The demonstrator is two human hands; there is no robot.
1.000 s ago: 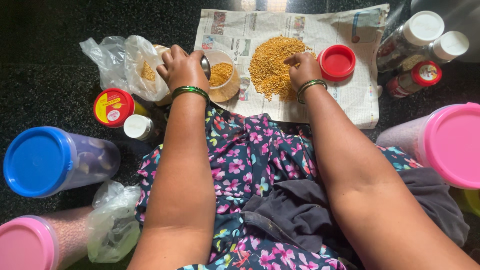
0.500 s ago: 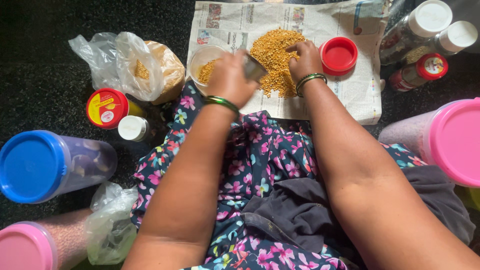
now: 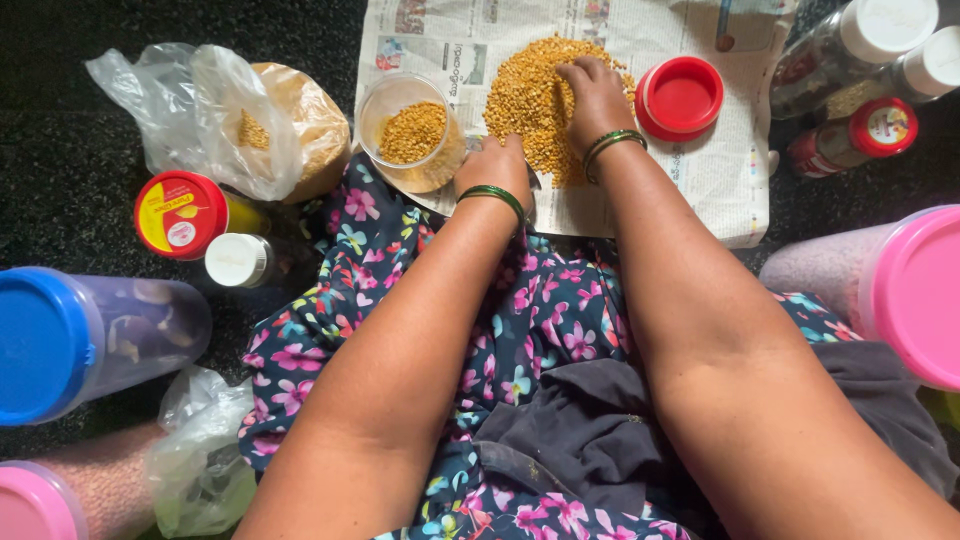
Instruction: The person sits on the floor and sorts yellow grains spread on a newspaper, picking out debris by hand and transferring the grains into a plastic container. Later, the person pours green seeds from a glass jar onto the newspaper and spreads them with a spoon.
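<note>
A heap of yellow split lentils (image 3: pixel 530 95) lies on a sheet of newspaper (image 3: pixel 700 175) spread on the dark floor. My right hand (image 3: pixel 597 95) rests flat on the heap's right side, fingers spread into the grains. My left hand (image 3: pixel 495 168) is curled at the heap's near edge, just right of a clear plastic jar (image 3: pixel 410 130) partly filled with the same lentils. It grips a small metal scoop (image 3: pixel 529 180), of which only a dark sliver shows beside the hand. Both wrists carry green bangles. A red lid (image 3: pixel 681 98) lies open-side up just right of my right hand.
A clear bag with grain (image 3: pixel 240 120) lies at the left. A red-lidded jar (image 3: pixel 180 213) and a small white-capped bottle (image 3: pixel 236 259) stand near it. A blue-lidded jar (image 3: pixel 60 340) and pink-lidded jars (image 3: pixel 900 290) (image 3: pixel 40 500) lie around my lap. Several bottles (image 3: pixel 865 60) stand at top right.
My left hand has moved from over the clear jar to the right, down to the near edge of the lentil heap. My right hand has stayed on the heap.
</note>
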